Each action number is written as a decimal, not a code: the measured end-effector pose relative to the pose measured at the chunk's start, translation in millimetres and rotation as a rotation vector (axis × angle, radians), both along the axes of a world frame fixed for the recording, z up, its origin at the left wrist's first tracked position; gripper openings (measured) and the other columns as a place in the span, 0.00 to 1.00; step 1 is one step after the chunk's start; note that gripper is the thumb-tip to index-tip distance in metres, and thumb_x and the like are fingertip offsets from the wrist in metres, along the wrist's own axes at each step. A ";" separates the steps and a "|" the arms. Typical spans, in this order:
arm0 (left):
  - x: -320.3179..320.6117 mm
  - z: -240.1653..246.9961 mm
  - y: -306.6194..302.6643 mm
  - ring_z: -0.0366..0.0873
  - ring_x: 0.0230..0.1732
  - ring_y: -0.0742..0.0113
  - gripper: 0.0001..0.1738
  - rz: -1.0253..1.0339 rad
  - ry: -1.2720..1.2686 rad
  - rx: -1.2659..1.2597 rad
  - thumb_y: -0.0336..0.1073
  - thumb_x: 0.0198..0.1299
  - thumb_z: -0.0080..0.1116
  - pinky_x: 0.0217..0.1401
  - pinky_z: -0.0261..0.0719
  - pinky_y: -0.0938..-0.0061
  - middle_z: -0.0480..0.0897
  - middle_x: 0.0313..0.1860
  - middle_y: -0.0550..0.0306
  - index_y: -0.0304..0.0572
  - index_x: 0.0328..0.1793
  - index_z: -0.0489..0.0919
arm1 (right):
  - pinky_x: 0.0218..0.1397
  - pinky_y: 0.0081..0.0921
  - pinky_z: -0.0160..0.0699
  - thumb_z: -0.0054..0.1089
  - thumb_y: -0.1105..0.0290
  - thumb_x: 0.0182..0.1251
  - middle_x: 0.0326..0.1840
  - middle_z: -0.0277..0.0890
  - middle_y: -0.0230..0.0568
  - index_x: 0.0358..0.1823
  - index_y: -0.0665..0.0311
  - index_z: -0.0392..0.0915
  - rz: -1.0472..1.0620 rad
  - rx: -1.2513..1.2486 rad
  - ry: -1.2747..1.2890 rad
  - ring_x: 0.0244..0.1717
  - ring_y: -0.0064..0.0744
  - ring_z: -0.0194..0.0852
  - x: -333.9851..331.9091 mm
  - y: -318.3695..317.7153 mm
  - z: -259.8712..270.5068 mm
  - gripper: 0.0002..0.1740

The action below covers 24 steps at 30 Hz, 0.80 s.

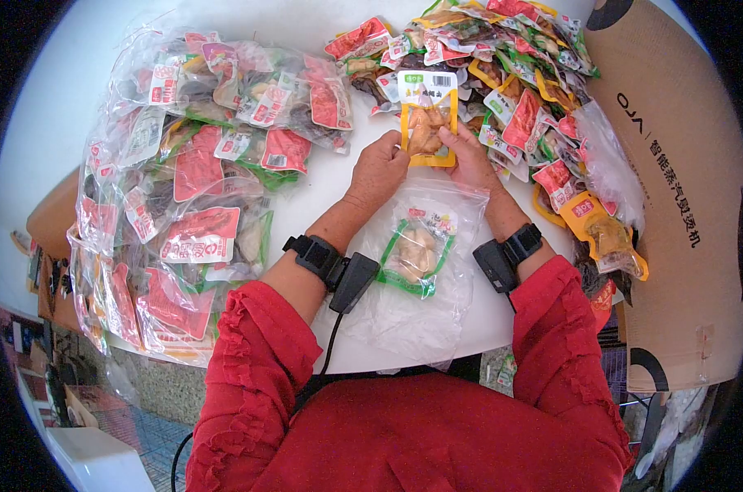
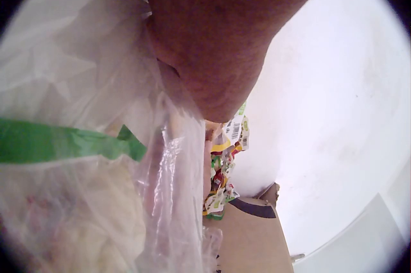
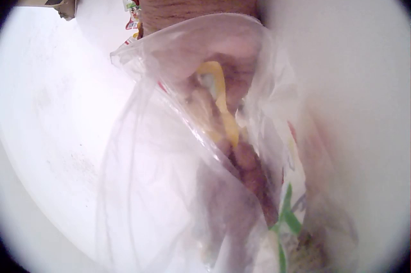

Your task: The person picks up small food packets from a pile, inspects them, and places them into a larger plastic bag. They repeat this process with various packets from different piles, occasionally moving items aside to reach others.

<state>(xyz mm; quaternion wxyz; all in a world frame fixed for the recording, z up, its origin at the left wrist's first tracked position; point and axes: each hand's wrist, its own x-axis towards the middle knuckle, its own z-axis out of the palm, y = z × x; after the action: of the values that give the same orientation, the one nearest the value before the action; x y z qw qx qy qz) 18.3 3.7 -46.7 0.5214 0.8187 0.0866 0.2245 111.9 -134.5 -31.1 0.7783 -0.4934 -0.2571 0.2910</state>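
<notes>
Both hands hold a yellow-edged snack pouch [image 1: 429,131] upright over the table, its see-through window showing tan pieces of food. My left hand [image 1: 379,170] grips its lower left side, and my right hand [image 1: 472,161] pinches the right side with the thumb on the front. Just below the hands lies a clear plastic bag [image 1: 371,316], with a green-edged snack pouch [image 1: 416,254] of pale pieces inside. In the right wrist view, the clear bag's plastic stands in front of the right hand [image 3: 250,164] and partly veils it.
Large clear bags [image 1: 101,221] packed with red- and green-labelled pouches cover the left of the white table [image 1: 486,324]. A heap of loose snack pouches [image 1: 502,98] spreads along the back and right. A big cardboard box [image 1: 674,189] stands at the right edge.
</notes>
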 end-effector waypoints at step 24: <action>-1.0 1.1 -1.0 0.75 0.27 0.52 0.09 0.008 -0.025 0.039 0.34 0.50 0.47 0.32 0.71 0.64 0.75 0.23 0.44 0.37 0.36 0.71 | 0.42 0.25 0.77 0.49 0.61 0.63 0.42 0.69 0.31 0.50 0.60 0.67 0.030 0.012 0.007 0.43 0.25 0.72 -2.7 -0.8 4.0 0.16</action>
<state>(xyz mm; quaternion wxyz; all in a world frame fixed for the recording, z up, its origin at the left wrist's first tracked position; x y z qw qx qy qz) 17.3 2.7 -45.6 0.5054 0.8255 0.0787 0.2386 109.2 -135.3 -27.1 0.7776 -0.4837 -0.2639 0.3028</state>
